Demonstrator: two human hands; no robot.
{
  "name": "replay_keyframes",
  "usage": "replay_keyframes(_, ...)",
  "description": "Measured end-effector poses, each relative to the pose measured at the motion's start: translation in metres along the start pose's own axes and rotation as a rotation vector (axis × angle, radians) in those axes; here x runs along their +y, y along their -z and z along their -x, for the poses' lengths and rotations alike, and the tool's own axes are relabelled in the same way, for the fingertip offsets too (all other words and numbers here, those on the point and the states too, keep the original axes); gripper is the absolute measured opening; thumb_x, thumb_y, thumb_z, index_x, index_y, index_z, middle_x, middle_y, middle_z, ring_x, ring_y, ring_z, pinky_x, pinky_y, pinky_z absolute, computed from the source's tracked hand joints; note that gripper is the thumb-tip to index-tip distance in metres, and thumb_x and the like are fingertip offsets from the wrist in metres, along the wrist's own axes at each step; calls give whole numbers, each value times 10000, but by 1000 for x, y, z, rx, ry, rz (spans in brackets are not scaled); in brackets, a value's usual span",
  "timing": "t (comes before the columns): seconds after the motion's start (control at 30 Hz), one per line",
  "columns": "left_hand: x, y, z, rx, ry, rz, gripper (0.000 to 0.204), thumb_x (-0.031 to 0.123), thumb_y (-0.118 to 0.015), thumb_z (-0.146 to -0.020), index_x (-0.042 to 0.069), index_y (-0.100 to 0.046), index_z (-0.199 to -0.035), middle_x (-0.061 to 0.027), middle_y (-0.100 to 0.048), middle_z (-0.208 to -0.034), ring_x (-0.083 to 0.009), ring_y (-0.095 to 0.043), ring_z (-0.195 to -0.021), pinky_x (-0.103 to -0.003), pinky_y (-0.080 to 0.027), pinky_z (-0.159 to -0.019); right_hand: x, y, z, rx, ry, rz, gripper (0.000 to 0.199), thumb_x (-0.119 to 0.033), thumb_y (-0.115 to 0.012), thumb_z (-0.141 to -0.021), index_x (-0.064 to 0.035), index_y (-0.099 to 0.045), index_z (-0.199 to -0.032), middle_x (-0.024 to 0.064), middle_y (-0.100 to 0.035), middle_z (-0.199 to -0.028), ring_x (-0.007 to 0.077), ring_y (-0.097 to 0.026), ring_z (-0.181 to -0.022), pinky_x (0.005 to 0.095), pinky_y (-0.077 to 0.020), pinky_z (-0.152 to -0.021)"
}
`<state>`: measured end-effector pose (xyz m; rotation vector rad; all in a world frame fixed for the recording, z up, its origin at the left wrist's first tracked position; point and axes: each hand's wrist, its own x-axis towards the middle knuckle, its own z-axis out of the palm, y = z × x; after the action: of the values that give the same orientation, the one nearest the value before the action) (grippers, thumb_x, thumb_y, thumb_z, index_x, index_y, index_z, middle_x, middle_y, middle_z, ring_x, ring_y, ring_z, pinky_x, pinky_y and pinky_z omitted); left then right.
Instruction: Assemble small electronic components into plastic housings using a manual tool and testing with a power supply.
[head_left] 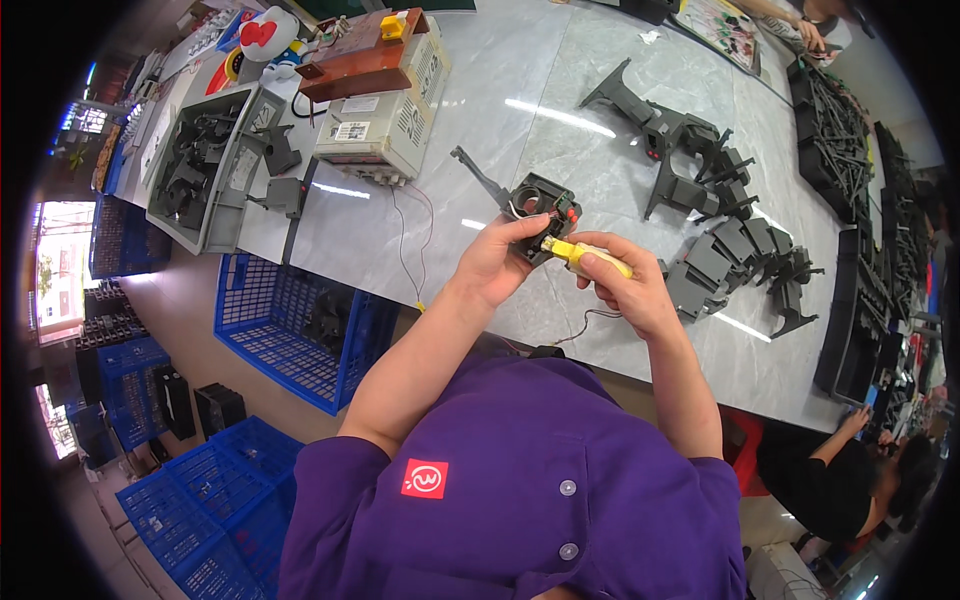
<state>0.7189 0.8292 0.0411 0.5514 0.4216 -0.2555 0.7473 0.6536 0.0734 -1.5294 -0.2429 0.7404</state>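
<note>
My left hand (490, 262) is closed around a dark grey plastic housing (541, 196) with a round opening, a long thin arm pointing up and left, and small red parts at its right side. The thumb lies across the housing's near side. Between the thumb and fingers of my right hand (622, 276) is a yellow hand tool (590, 258). Its tip meets the housing's lower right edge, or comes very close to it. What kind of tool it is, I cannot make out.
A beige electrical box (385, 125) with thin wires stands at the back left. Beside it is a grey bin (205, 165) of dark parts. More grey plastic assemblies (690, 150) lie to the right, before black trays (848, 320). Blue crates (285, 320) stand below left; other people are at right.
</note>
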Motion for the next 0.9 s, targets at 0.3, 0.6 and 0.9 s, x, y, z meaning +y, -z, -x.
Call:
replay_keyframes(0.3,-7,-12,2,-16,-48,-82,296,70,-567,-779,5,-484,-1055,-110,-576,-995,-197,-563,-912,-318,-441,-827,4,2,7,68,47,-17,273,-200,-566,-827,-42,-591,-1048,9,-560,-698,7,-395,-514,147,-288,-428)
replay_keyframes(0.6,-14,-8,-5,15,-50,-49,259,45,-581,-768,-17,-499,-1005,-119,-581,-976,-194,-573,-889,-312,-457,-803,19,-19,11,334,276,234,254,-121,-601,-806,11,-590,-1023,34,-605,-752,61,-531,-637,190,-429,-567)
replay_keyframes(0.9,-9,-10,5,-150,-199,-177,390,117,-523,-846,50,-363,-1195,-155,-504,-1142,-225,-517,-1038,-339,-404,-904,36,-7,11,221,161,-94,270,-103,-562,-819,-32,-538,-1078,76,-616,-823,61,-518,-689,186,-423,-544)
